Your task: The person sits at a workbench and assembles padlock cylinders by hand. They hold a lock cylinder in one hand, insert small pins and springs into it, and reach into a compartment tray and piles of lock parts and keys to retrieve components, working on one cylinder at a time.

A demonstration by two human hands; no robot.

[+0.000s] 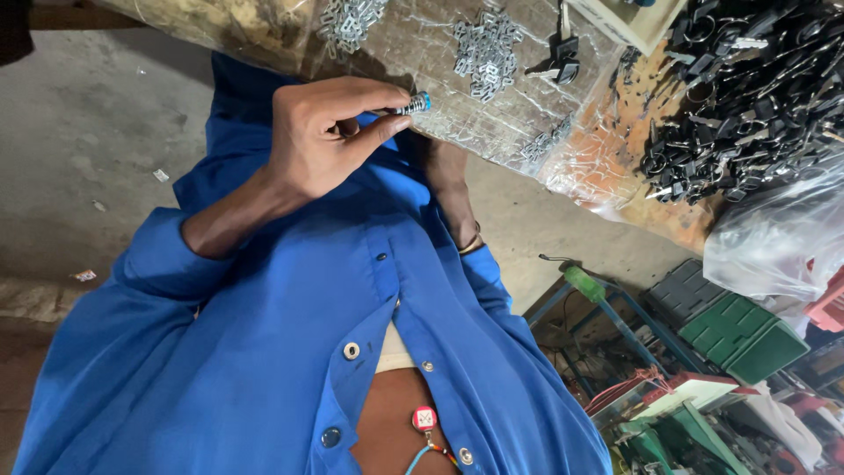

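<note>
Seemingly mid-grip, in the head view the person's left hand (pixel 321 141) is pinching a small silver cylindrical metal part with a blue tip (pixel 413 104) between thumb and forefinger, holding it just at the near edge of the plastic-covered wooden workbench (pixel 607 167). The right hand is lying hidden beneath that bench edge; only a forearm with a thin bangle (pixel 472 244) is showing, so its state cannot be told. Heaps of small silver metal pieces (pixel 486 48) are lying on the bench beyond the part, with a pile of black keys and rings (pixel 747 88) further right. With so light a pinch, the part could be slipping and dropping onto the grey concrete floor (pixel 88 132) below the bench.
</note>
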